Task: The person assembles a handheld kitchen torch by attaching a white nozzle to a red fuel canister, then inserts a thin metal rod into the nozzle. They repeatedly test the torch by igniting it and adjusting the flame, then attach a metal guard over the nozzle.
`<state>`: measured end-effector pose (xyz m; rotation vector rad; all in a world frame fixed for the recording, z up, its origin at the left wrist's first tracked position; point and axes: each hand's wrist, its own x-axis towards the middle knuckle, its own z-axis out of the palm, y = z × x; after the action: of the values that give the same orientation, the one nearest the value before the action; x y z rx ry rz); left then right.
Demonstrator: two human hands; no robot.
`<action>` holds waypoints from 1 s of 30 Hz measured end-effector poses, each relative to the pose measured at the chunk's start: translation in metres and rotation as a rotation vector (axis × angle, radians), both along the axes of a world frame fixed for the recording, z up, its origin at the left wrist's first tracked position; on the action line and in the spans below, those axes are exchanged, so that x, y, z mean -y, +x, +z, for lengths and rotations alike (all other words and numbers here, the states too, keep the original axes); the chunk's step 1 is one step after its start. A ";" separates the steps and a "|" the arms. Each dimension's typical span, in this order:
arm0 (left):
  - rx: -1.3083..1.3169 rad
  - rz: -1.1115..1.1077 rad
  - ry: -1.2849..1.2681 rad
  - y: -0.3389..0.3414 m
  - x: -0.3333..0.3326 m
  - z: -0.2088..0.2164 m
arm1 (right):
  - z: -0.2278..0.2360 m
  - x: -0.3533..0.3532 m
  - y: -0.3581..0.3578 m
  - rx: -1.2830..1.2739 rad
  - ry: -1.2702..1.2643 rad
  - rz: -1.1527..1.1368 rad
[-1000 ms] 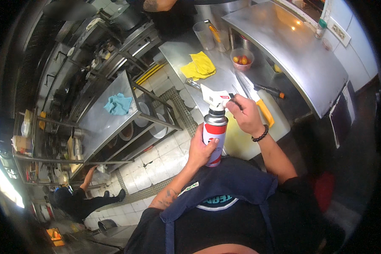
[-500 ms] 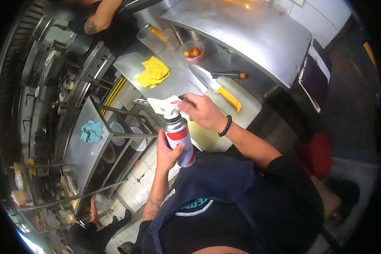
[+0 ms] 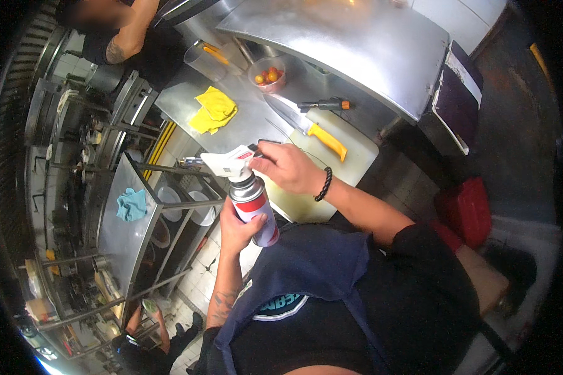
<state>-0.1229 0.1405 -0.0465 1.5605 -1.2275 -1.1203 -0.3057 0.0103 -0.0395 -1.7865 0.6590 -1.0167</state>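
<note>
My left hand (image 3: 233,230) is wrapped around a gas canister (image 3: 250,201) with a red band, held upright but leaning a little in front of my apron. On top of the canister sits a white blowtorch head (image 3: 224,165), its metal nozzle (image 3: 191,162) pointing left. With thumb and bent fingers, my right hand (image 3: 292,169) grips the rear of the torch head, around a dark part there. A black beaded bracelet is on my right wrist. No flame shows at the nozzle.
Beyond my hands are a cutting board (image 3: 353,139), a yellow-handled knife (image 3: 328,142), a black-and-orange tool (image 3: 325,104), a bowl of tomatoes (image 3: 268,77) and a yellow cloth (image 3: 214,110). At left stands a steel shelf unit (image 3: 112,237) with a blue cloth. Two other people are nearby.
My view has shifted slightly, and the blowtorch sits a bit further left and lower in it. My grips look the same. The person at lower left now shows both hands around something green.
</note>
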 end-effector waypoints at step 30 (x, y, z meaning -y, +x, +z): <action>0.024 -0.147 -0.423 0.006 0.054 -0.068 | -0.102 -0.136 -0.092 -0.247 0.489 -0.891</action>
<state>-0.1173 0.0861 -0.1141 1.1818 -1.5017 -0.8606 -0.3976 0.1462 -0.1412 -1.1707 1.7859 -1.0559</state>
